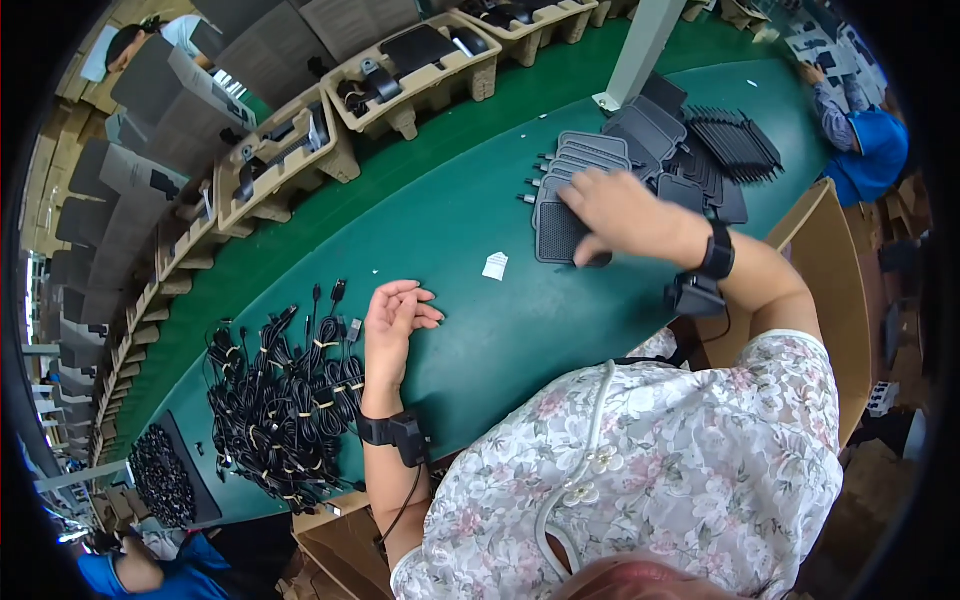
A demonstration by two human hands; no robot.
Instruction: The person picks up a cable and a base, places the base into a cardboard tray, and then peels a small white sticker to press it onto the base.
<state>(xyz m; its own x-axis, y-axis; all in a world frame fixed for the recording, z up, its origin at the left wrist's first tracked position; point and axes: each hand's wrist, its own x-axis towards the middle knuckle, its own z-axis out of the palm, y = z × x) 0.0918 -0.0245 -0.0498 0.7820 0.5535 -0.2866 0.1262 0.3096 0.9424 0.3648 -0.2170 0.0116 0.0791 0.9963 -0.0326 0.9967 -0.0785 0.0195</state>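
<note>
The dark mesh panel (562, 235) lies flat at the near end of an overlapping row of grey panels (598, 150), right of the middle of the green table (460, 375). The right hand (628, 212) is over it, its fingers across the right part of the panel and the thumb near the near edge; I cannot tell whether they are clamped on it or only resting. Just to the right lie more dark panels (690, 195), and beyond them a slanting row of thin black pieces (738, 145).

Left of the panel is 1 small white paper piece (495, 265). Farther left, the left hand (392, 325) is held with fingers loosely curled and slightly apart, gripping nothing, just beside a heap of tied black cables (280, 410). At the far left sits a mound of small black parts (163, 480), probably connectors, though the view blurs there.

Along the far side, moulded trays (415, 75) stand in a curved line. At far right is 1 co-worker in blue (870, 150).
</note>
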